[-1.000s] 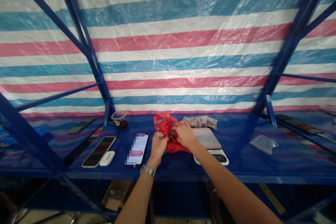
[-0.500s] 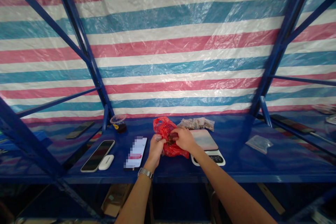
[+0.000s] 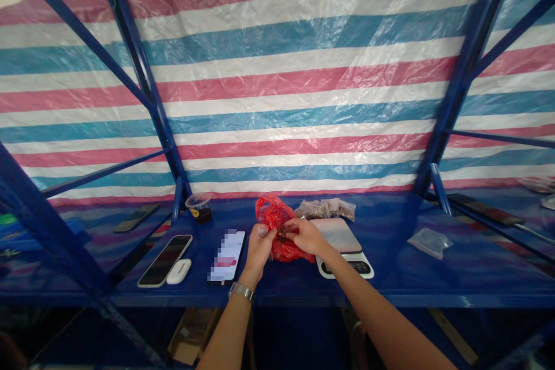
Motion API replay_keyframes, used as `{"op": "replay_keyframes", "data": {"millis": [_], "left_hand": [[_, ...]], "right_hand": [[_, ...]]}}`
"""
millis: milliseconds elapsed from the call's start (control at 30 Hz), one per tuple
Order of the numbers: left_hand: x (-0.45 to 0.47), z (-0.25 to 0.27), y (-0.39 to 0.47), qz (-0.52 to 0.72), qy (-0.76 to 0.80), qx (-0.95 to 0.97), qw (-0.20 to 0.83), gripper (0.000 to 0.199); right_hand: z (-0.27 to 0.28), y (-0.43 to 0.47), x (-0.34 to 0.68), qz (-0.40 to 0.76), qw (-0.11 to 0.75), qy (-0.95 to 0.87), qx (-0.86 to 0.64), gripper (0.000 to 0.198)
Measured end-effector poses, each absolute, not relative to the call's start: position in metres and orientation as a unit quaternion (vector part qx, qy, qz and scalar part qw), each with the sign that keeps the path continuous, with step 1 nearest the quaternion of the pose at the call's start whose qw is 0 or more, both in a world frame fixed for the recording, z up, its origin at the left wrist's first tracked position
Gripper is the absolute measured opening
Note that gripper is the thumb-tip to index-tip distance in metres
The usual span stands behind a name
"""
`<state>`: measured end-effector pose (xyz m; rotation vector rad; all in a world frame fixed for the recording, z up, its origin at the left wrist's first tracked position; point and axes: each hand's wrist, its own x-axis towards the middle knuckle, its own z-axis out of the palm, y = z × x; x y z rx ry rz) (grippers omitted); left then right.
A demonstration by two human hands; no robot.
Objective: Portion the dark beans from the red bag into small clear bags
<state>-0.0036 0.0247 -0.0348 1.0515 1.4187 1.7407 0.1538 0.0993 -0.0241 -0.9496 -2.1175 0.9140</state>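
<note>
A crumpled red plastic bag [image 3: 291, 252] lies on the blue shelf between my hands, its mouth facing me. Small brown dried pieces [image 3: 282, 235] show in its opening. My left hand [image 3: 259, 250], with a metal watch on the wrist, is closed at the bag's left side; shiny clear plastic [image 3: 262, 231], apparently a small bag, shows at its fingers. My right hand [image 3: 307, 237] has its fingertips pinched among the brown pieces. Just right of the red bag stands a white kitchen scale [image 3: 337, 235], partly behind my right forearm.
Clear bags of brown pieces [image 3: 327, 208] lie behind the scale. A flat clear zip bag [image 3: 430, 242] is to the right. On the left are a lit phone [image 3: 228, 257], a dark phone [image 3: 165, 261], a white earbud case [image 3: 178, 271] and a tub of dark liquid [image 3: 199, 208]. Blue posts flank the shelf.
The view has shifted slightly. My right fingers have moved a little among the brown pieces, while my left hand keeps its closed hold beside the red bag.
</note>
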Motion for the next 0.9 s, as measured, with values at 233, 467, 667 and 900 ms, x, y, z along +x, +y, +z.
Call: {"op": "replay_keyframes", "data": {"millis": [233, 467, 667, 900], "left_hand": [[-0.01, -0.027, 0.027, 0.658, 0.565, 0.433, 0.246, 0.027], [-0.013, -0.03, 0.021, 0.609, 0.581, 0.53, 0.104, 0.019], [-0.007, -0.027, 0.017, 0.58, 0.589, 0.555, 0.087, 0.02], [-0.005, -0.026, 0.013, 0.564, 0.588, 0.572, 0.093, 0.026]], "right_hand": [[-0.019, 0.1, 0.155, 0.424, 0.381, -0.755, -0.325, 0.027], [0.016, 0.076, 0.154, 0.333, 0.434, -0.784, -0.294, 0.029], [0.036, 0.049, 0.149, 0.166, 0.39, -0.866, -0.265, 0.034], [0.028, 0.044, 0.145, 0.205, 0.39, -0.867, -0.232, 0.041]]}}
